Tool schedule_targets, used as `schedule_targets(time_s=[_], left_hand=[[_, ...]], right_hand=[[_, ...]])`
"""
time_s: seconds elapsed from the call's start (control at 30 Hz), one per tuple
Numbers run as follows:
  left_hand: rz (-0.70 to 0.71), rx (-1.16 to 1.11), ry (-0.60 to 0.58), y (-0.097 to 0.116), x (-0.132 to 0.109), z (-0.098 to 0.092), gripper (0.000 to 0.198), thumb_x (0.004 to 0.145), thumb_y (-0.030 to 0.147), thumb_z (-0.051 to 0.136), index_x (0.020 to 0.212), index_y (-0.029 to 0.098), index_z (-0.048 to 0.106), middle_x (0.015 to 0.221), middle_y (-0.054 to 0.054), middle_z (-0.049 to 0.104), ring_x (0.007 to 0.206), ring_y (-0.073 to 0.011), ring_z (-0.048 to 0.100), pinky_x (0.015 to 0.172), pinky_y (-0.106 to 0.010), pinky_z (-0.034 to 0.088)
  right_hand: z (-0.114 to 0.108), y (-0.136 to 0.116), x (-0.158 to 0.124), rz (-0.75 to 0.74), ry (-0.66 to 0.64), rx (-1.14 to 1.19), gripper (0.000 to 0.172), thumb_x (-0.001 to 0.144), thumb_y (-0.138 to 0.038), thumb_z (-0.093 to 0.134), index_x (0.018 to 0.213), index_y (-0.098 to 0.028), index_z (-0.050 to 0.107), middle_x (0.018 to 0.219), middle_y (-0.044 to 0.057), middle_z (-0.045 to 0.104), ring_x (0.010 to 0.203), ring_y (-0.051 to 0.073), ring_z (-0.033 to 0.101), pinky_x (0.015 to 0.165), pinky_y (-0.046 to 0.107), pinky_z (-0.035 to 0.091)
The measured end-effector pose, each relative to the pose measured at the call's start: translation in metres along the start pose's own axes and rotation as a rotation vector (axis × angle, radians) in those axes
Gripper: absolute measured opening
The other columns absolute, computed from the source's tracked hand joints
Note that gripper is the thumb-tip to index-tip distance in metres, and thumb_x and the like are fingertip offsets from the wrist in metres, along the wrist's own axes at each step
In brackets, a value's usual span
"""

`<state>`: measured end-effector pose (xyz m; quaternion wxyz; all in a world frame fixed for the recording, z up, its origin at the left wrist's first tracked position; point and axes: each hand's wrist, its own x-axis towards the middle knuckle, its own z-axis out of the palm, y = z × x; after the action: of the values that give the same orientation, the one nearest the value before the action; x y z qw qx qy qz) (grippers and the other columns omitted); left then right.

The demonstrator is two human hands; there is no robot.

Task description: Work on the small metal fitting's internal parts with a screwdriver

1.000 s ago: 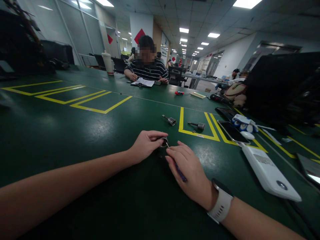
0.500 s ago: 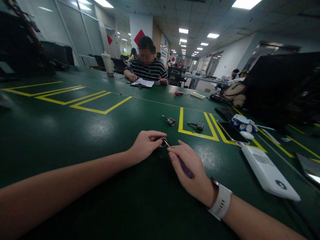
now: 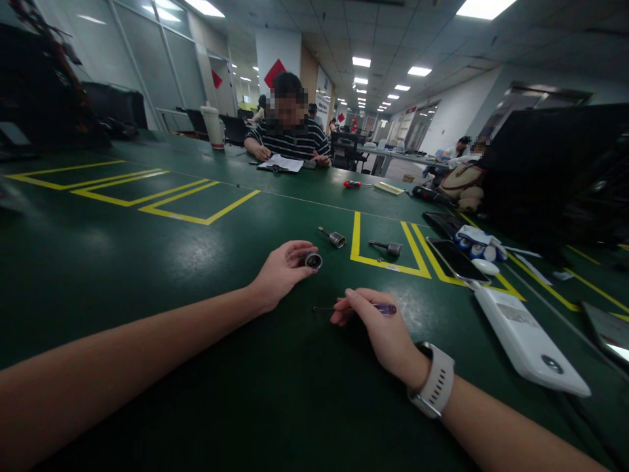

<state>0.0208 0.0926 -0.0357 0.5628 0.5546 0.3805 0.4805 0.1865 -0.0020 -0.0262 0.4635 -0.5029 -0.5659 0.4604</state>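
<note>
Your left hand (image 3: 278, 275) pinches the metal cup (image 3: 313, 261) between thumb and fingers, its mouth facing you. Your right hand (image 3: 381, 328) grips the purple-handled screwdriver (image 3: 386, 309) — shaft pointing left, apart from the cup. Beyond, the yellow tape (image 3: 356, 236) carries a small label (image 3: 392, 267) — too tiny to read.

dim overall | ceiling panels (image 3: 361, 62) lit | pale glare on tabletop (image 3: 184, 252) | edges stretched

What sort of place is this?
It looks like an open-plan office with a workbench area: a green table marked with yellow lines, a person sitting across it with papers, and ceiling lights beyond.
</note>
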Motion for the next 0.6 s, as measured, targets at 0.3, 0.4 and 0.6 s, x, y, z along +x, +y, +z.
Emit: schedule_targets(time_s=[0.3,0.4,0.6], left_hand=[[-0.003,-0.014,-0.034,0.005,-0.002,0.002,0.032,0.063,0.003,0.067,0.093,0.012,0.061,0.102,-0.006,0.065,0.092,-0.0167,0.062,0.088,-0.037,0.050],[-0.013,-0.009,-0.045,0.007,-0.005,0.003,0.028,0.066,0.005,0.065,0.094,0.012,0.063,0.092,-0.003,0.067,0.085,-0.0149,0.063,0.086,-0.034,0.050],[-0.073,-0.010,-0.122,0.008,-0.011,0.002,0.039,0.066,0.004,0.065,0.103,0.013,0.062,0.093,-0.003,0.070,0.088,-0.0147,0.065,0.090,-0.033,0.048]], right_hand=[[0.002,0.002,0.000,-0.079,0.013,-0.087,0.033,0.086,-0.037,0.047,0.069,-0.015,0.066,0.065,0.004,0.066,0.064,0.016,0.062,0.063,0.030,0.049],[0.000,0.002,-0.001,-0.130,0.031,-0.097,0.033,0.087,-0.037,0.046,0.070,-0.016,0.066,0.067,0.004,0.067,0.066,0.016,0.062,0.066,0.031,0.049],[-0.003,0.000,-0.006,-0.250,0.070,-0.120,0.035,0.089,-0.035,0.043,0.069,-0.017,0.066,0.066,0.004,0.067,0.070,0.017,0.063,0.068,0.033,0.049]])
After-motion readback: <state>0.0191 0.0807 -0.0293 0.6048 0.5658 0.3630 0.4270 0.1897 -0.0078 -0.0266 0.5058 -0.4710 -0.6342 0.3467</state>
